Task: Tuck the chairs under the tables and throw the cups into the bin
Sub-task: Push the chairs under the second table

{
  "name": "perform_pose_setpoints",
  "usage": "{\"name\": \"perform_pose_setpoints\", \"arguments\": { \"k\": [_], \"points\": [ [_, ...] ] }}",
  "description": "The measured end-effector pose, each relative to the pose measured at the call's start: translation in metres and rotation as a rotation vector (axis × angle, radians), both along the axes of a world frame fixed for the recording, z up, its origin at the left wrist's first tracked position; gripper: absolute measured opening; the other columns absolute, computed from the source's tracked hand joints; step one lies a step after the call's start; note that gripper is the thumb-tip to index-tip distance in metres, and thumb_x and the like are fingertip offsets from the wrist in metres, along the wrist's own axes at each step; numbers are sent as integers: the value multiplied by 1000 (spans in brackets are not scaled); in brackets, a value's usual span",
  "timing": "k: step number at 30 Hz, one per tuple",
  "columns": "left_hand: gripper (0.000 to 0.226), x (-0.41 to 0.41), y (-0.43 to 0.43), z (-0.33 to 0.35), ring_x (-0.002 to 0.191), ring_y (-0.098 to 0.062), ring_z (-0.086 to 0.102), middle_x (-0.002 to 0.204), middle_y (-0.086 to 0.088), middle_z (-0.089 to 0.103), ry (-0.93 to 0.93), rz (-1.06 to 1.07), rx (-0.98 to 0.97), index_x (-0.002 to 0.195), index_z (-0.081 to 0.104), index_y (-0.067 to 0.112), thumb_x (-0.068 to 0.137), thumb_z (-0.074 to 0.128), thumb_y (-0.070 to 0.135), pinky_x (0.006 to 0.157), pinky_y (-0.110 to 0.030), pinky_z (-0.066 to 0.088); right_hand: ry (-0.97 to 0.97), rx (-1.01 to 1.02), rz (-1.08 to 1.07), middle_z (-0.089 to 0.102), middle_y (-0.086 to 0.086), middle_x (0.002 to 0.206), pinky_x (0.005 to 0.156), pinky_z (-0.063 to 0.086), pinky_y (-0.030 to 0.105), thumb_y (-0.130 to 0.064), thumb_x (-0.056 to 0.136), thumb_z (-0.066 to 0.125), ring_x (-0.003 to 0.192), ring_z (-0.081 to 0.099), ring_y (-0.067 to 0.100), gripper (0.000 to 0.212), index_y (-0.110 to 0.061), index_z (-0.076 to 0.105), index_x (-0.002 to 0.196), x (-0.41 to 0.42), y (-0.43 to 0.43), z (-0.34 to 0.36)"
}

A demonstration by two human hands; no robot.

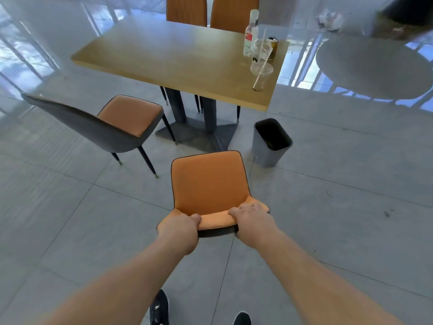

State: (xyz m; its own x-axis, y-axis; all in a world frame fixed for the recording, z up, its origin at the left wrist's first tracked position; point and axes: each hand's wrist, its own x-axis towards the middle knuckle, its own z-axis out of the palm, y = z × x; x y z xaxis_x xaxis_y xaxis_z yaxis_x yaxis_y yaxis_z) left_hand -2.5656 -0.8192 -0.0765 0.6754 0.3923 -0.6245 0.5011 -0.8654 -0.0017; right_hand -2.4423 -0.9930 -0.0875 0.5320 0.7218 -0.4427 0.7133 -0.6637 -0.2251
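An orange chair (207, 181) stands on the floor in front of me, short of the wooden table (168, 59). My left hand (181, 227) and my right hand (251, 218) both grip the top of its backrest. A second orange chair with a grey back (112, 124) stands at an angle, pulled out left of the table. Two more orange chairs (187, 10) are pushed in at the far side. On the table's right end stand a clear plastic cup with a straw (260, 75), another clear cup (261, 49), a can (273, 46) and a bottle (250, 31). A grey bin (271, 143) sits on the floor right of the chair.
A round grey table (375, 69) stands at the right. Crumpled paper (329, 19) lies on the floor beyond it. The table's grey pedestal base (199, 132) is just past the held chair. My shoes (159, 308) show at the bottom. Tiled floor surrounds everything.
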Motion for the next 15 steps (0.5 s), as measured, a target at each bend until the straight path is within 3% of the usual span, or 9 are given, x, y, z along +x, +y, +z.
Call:
{"name": "perform_pose_setpoints", "arguments": {
  "k": [5,15],
  "points": [
    [35,6,41,4,101,-20,59,112,5,59,-136,-8,7,124,57,41,95,58,22,87,-42,57,-9,33,18,60,1,117,86,51,42,-33,98,59,109,52,28,30,-30,55,128,12,39,5],
    [35,66,226,3,105,-18,58,115,7,60,-185,-148,-9,128,54,42,98,58,25,90,-43,56,14,53,-126,57,-2,116,77,51,40,-36,97,61,109,49,25,36,-33,52,132,44,198,10]
  ]
}}
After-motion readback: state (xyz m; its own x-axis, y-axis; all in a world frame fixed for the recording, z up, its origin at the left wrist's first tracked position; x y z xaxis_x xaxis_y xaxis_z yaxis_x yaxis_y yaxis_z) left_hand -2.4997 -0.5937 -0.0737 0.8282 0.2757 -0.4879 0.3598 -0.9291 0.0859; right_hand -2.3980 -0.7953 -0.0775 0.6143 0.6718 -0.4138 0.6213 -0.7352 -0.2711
